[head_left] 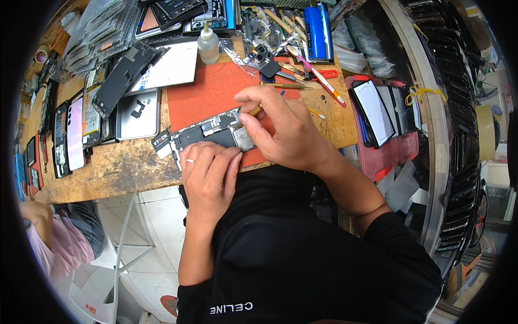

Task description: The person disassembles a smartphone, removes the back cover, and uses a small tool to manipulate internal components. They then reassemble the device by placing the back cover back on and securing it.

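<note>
An opened smartphone point(211, 138) lies on an orange-red mat point(194, 81), with its dark battery, circuit board and a silvery part at the right end exposed. My left hand point(207, 174), a ring on one finger, holds the phone down at its near edge with the fingers bent together. In my right hand point(288, 132), thumb and fingers pinch a brass-coloured screwdriver point(256, 110) over the phone's right end. My fingers hide its tip. A black-and-white card point(161, 144) touches the phone's left end.
A clear dropper bottle point(208, 44), a brass-coloured screwdriver point(286, 85), a pink-and-white toothbrush point(318, 75) and a blue cylinder point(318, 33) lie beyond the mat. At left are a metal tray point(137, 128) and several dismantled phones. A seated person's arm point(39, 216) shows at lower left.
</note>
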### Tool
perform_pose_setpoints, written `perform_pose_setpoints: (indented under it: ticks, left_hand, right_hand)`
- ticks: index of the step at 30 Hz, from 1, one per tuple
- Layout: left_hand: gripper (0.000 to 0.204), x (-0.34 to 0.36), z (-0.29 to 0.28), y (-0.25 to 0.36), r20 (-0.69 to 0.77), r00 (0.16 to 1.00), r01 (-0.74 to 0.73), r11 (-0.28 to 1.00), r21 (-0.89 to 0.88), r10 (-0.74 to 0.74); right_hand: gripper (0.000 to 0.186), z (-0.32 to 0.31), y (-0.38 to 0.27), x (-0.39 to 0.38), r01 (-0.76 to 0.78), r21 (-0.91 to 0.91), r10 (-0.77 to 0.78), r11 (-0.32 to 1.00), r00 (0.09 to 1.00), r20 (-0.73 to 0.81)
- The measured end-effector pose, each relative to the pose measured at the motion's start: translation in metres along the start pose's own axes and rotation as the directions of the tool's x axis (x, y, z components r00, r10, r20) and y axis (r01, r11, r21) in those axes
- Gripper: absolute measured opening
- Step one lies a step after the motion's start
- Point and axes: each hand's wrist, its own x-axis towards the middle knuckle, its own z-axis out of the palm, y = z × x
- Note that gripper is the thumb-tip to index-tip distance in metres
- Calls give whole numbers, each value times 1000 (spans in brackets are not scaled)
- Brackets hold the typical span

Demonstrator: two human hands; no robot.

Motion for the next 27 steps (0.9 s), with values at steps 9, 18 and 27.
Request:
perform_pose_setpoints:
  ticks: [9,18,27]
  left_hand:
    - [19,-2,0,-2,14,1000,1,1000,23,-1]
    - [5,-4,-6,-2,-159,967,181,975,-131,-201]
    - [14,-5,-13,-3,-129,941,289,940,-181,-314]
  right_hand:
    - [38,-7,-6,10,47,-3,-46,999,993,112]
    - [48,-18,-17,36,248,-241,-165,938,933,319]
    - [51,-23,-14,41,276,-296,-196,914,942,274]
